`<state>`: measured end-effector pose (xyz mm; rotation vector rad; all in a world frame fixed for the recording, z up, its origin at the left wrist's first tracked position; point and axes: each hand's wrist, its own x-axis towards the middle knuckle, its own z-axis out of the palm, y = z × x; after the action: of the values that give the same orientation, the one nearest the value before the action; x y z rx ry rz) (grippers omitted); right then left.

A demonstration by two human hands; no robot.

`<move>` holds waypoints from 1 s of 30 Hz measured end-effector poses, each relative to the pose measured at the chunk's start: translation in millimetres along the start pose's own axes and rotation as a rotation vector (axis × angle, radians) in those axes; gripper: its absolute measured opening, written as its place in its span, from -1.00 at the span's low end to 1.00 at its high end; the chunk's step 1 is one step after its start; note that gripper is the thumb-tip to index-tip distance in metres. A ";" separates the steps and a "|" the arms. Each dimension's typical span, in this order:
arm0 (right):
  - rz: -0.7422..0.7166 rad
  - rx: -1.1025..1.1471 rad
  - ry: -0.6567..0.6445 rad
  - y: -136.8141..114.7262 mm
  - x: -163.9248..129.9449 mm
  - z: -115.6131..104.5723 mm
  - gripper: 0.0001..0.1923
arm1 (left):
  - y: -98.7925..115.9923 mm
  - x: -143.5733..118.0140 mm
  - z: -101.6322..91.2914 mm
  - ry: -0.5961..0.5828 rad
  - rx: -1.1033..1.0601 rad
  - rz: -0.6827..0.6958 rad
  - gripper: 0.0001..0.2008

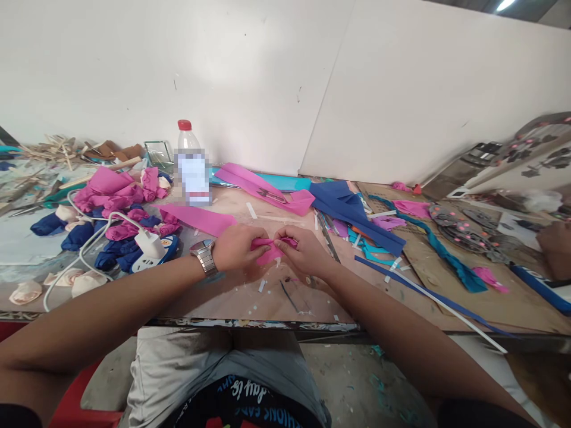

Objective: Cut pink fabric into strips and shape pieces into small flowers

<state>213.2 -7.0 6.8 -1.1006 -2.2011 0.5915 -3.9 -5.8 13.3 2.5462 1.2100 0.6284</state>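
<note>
Cluttered plywood workbench (232, 297) against a white wall, near edge strewn with paper scraps. Just beyond, left hand (234, 248) and right hand (303, 249) pinched shut on a small pink fabric piece (271, 249) above the bench; a slackened pinch could likely let the folds spring loose. Farther back, pink strips (198, 219), blue cloth (352, 214), water bottle (191, 163).

Bare forearms, one wristwatch

The left hand (236, 246) carries a silver metal-band wristwatch (204, 254); the right hand (303, 249) wears nothing. Grey shorts (187, 362), black printed shirt (250, 398).
</note>
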 end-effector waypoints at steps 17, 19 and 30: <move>-0.098 -0.036 0.017 -0.2 0.1 -1.5 -0.91 | -2.6 2.0 -1.0 -0.028 -0.226 -0.022 -0.74; -0.102 -0.046 0.020 -0.3 0.2 -1.7 -0.90 | -2.8 2.2 -0.8 -0.028 -0.255 -0.011 -0.74; -0.151 -0.070 0.040 -0.7 1.3 -2.7 -0.93 | -5.1 2.7 1.0 0.006 -0.316 -0.029 -0.75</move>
<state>214.1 -6.0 9.5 -0.9617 -2.2610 0.4258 -5.3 -0.5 11.1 2.2622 1.0518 0.7545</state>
